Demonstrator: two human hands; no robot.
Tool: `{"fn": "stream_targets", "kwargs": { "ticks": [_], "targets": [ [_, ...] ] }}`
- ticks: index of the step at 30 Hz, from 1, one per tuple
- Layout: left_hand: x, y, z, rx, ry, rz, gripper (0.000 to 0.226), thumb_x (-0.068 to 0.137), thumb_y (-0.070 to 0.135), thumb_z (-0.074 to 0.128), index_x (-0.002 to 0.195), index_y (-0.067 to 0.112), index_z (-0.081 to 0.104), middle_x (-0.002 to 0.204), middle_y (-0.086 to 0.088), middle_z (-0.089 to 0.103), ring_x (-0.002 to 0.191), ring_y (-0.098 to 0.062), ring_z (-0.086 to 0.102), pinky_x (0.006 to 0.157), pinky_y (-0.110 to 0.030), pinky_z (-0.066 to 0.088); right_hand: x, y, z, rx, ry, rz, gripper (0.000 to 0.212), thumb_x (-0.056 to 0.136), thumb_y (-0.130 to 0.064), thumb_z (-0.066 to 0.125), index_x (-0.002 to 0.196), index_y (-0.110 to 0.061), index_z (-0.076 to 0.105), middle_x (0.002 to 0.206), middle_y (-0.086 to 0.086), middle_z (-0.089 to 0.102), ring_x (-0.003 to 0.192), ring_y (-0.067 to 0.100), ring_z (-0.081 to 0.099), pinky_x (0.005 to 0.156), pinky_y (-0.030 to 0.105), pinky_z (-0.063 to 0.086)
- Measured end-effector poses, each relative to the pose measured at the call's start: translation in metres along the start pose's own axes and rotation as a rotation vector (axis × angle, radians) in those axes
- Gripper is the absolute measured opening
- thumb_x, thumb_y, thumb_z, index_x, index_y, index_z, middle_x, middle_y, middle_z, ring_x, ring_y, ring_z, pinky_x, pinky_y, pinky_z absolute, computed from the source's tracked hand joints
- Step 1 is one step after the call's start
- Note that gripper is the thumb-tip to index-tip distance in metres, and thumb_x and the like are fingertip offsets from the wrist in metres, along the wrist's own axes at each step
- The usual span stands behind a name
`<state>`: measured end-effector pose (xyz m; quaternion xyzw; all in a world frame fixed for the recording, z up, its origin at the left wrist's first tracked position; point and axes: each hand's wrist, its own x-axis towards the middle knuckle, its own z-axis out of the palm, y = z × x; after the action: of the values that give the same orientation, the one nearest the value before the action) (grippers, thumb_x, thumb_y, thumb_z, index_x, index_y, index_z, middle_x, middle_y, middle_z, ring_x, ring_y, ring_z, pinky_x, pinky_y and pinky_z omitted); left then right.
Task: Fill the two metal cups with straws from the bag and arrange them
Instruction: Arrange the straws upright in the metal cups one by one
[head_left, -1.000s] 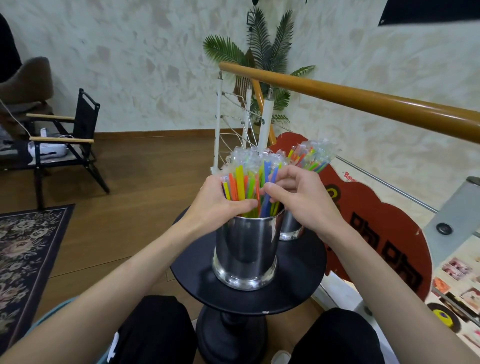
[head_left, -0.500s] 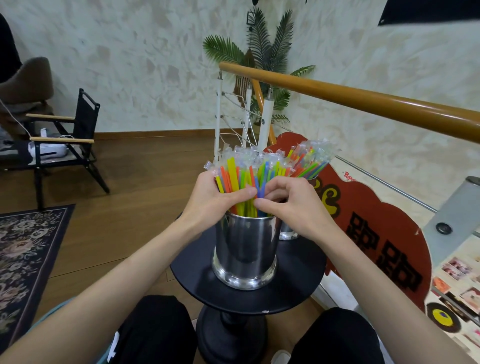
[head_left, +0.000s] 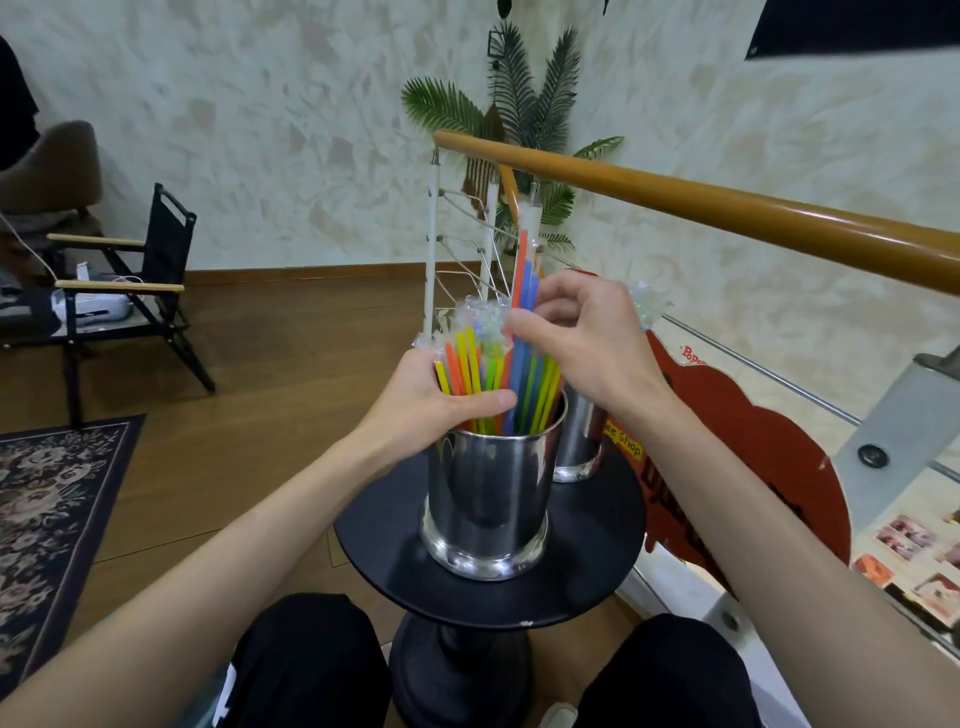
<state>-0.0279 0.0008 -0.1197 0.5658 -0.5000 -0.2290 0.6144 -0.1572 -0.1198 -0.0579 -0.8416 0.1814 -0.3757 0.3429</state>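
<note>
Straws gripped by both hands above near cup

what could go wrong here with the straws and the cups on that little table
The right hand pinches a few straws raised above the rest; they could drag neighbours out of the front cup or slip loose. The left hand grips the bundle at the rim, so a sideways tug might tip that cup. The second cup stands close behind on the small round table, so a knock could send it off.
</note>
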Motion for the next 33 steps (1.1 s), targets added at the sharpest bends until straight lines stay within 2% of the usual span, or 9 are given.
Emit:
{"fn": "stream_targets", "kwargs": {
  "ticks": [5, 9, 13, 16, 20, 22, 25, 29, 33],
  "targets": [
    [0.002, 0.004, -0.001, 0.025, 0.001, -0.006, 0.04, 0.081, 0.014, 0.081, 0.119, 0.017, 0.068, 0.108, 0.002, 0.077, 0.099, -0.015, 0.074, 0.087, -0.03, 0.06, 0.012, -0.004, 0.003, 0.091, 0.064, -0.018, 0.025, 0.089, -0.017, 0.077, 0.105, -0.011, 0.059, 0.079, 0.002, 0.077, 0.072, 0.011, 0.074, 0.077, 0.034, 0.061],
    [0.004, 0.004, -0.001, 0.007, 0.026, -0.015, 0.041, 0.083, 0.014, 0.08, 0.122, 0.018, 0.066, 0.11, 0.003, 0.076, 0.1, -0.015, 0.074, 0.088, -0.031, 0.06, 0.008, 0.003, 0.001, 0.115, 0.069, -0.083, 0.031, 0.092, -0.016, 0.075, 0.1, -0.019, 0.045, 0.082, 0.007, 0.075, 0.078, 0.013, 0.074, 0.08, 0.038, 0.061],
    [0.005, 0.003, -0.002, 0.013, 0.022, -0.009, 0.037, 0.085, 0.014, 0.078, 0.12, 0.016, 0.067, 0.108, 0.0, 0.077, 0.099, -0.017, 0.074, 0.088, -0.033, 0.06, -0.002, 0.011, -0.004, 0.023, -0.173, -0.233, 0.005, 0.101, -0.012, 0.06, 0.103, -0.016, 0.06, 0.104, 0.0, 0.072, 0.106, 0.01, 0.069, 0.092, 0.034, 0.055],
    [0.007, 0.002, -0.004, 0.004, 0.02, -0.01, 0.037, 0.085, 0.014, 0.078, 0.121, 0.013, 0.067, 0.107, -0.001, 0.076, 0.099, -0.018, 0.074, 0.087, -0.035, 0.061, -0.007, 0.017, -0.005, -0.095, -0.246, -0.264, 0.025, 0.101, -0.001, 0.053, 0.116, -0.015, 0.068, 0.114, -0.007, 0.07, 0.111, 0.007, 0.064, 0.097, 0.03, 0.053],
    [0.005, 0.001, -0.004, -0.026, 0.02, 0.003, 0.036, 0.087, 0.012, 0.075, 0.122, 0.013, 0.066, 0.107, 0.001, 0.077, 0.099, -0.017, 0.074, 0.083, -0.029, 0.06, -0.003, 0.012, -0.006, -0.146, -0.185, -0.301, 0.041, 0.094, 0.009, 0.049, 0.12, -0.014, 0.071, 0.114, -0.009, 0.07, 0.111, 0.001, 0.063, 0.097, 0.018, 0.049],
    [0.004, 0.001, -0.003, -0.039, 0.044, 0.004, 0.028, 0.09, 0.014, 0.071, 0.118, 0.012, 0.068, 0.105, 0.0, 0.077, 0.098, -0.016, 0.074, 0.08, -0.025, 0.059, 0.003, 0.008, -0.009, -0.184, -0.118, -0.368, 0.04, 0.092, 0.011, 0.053, 0.119, -0.012, 0.072, 0.109, -0.008, 0.071, 0.106, 0.002, 0.065, 0.092, 0.014, 0.049],
    [0.002, 0.0, -0.006, 0.029, 0.074, 0.018, 0.013, 0.094, 0.021, 0.067, 0.1, 0.011, 0.074, 0.097, 0.0, 0.078, 0.094, -0.014, 0.074, 0.08, -0.022, 0.057, 0.016, 0.003, -0.015, -0.265, -0.008, -0.468, 0.037, 0.085, 0.011, 0.067, 0.117, -0.008, 0.073, 0.105, -0.007, 0.069, 0.095, 0.007, 0.066, 0.086, 0.013, 0.052],
    [0.0, 0.001, -0.012, 0.045, 0.023, 0.01, 0.006, 0.092, 0.014, 0.07, 0.093, 0.02, 0.07, 0.089, 0.007, 0.077, 0.09, -0.01, 0.074, 0.075, -0.017, 0.054, 0.028, 0.004, -0.02, -0.312, 0.143, -0.528, 0.032, 0.08, 0.009, 0.073, 0.109, -0.005, 0.075, 0.099, -0.004, 0.069, 0.086, 0.005, 0.064, 0.082, 0.009, 0.051],
    [0.002, -0.004, -0.014, 0.088, 0.05, 0.009, 0.002, 0.09, 0.015, 0.073, 0.091, 0.016, 0.071, 0.089, 0.001, 0.077, 0.089, -0.014, 0.074, 0.079, -0.023, 0.055, 0.026, 0.0, -0.021, -0.258, 0.11, -0.49, 0.026, 0.087, 0.002, 0.07, 0.109, -0.008, 0.077, 0.094, -0.004, 0.073, 0.084, 0.012, 0.071, 0.081, 0.022, 0.057]
  ]
}}
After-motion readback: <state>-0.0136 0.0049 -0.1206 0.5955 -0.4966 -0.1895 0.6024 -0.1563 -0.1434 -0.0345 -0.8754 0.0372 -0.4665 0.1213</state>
